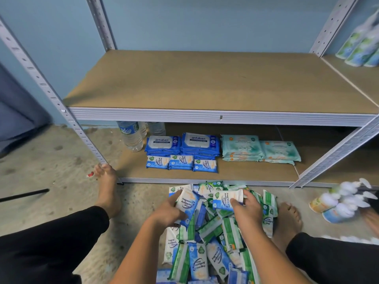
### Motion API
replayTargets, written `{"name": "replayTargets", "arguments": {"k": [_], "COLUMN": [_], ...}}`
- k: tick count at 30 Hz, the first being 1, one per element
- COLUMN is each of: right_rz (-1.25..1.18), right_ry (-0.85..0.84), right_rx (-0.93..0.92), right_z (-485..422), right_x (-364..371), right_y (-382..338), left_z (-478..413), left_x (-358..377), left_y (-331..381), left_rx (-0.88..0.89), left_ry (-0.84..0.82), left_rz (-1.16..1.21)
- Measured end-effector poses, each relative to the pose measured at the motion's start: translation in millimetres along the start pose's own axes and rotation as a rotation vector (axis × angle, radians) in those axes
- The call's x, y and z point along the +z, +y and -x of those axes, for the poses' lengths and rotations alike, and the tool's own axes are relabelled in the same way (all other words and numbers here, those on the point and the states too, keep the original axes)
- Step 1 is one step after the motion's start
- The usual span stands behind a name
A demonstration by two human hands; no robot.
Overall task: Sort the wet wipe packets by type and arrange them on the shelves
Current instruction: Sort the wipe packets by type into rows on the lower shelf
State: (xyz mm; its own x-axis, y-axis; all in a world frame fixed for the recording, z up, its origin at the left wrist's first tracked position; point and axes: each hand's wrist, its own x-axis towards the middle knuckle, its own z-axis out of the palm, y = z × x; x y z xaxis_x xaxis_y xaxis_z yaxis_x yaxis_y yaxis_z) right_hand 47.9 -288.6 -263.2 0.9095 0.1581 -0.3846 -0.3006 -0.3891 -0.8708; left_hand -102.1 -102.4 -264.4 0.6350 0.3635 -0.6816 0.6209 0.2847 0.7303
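Note:
A loose pile of wet wipe packets [213, 247], blue-and-white and green-and-white, lies on the floor between my feet. My left hand [167, 212] grips a blue-and-white antibacterial packet [187, 201] at the pile's top left. My right hand [249, 210] holds another blue-and-white packet [226, 198] beside it. On the bottom shelf [235, 173] stand two stacks of blue antabax packs [182, 143], a row of small blue packets [181, 163] in front of them, and teal packs [260, 149] to the right.
The middle shelf board [205, 83] holds nothing in this bay. Water bottles [132, 136] stand at the bottom shelf's left end. Pump bottles [342, 199] lie on the floor at right. Green-blue bottles [361, 46] fill the neighbouring shelf. Steel uprights [51, 95] flank the bay.

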Motion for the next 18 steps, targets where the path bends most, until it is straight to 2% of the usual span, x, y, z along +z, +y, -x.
{"name": "replayTargets", "arguments": {"k": [2,8,11,15,18], "right_rz": [-0.071,-0.181,-0.198,-0.22,-0.203], "right_ry": [0.032,0.122,0.113,0.112,0.1], "right_rx": [-0.018,0.004,0.015,0.083,0.108], "right_z": [-2,-20,-39,-65,-88], "right_x": [7,38,57,81,100], "right_y": [-1,-3,-2,-7,-12], "left_z": [-6,-40,-61,-94,-123], "left_x": [-2,-6,-8,-21,-48], "left_y": [6,11,14,19,26], "left_rx": [0.014,0.178,0.247,0.255,0.268], "left_ry": [0.043,0.279,0.393,0.521,0.61], "left_rz": [-0.103,-0.171,-0.065,0.196,0.197]}}
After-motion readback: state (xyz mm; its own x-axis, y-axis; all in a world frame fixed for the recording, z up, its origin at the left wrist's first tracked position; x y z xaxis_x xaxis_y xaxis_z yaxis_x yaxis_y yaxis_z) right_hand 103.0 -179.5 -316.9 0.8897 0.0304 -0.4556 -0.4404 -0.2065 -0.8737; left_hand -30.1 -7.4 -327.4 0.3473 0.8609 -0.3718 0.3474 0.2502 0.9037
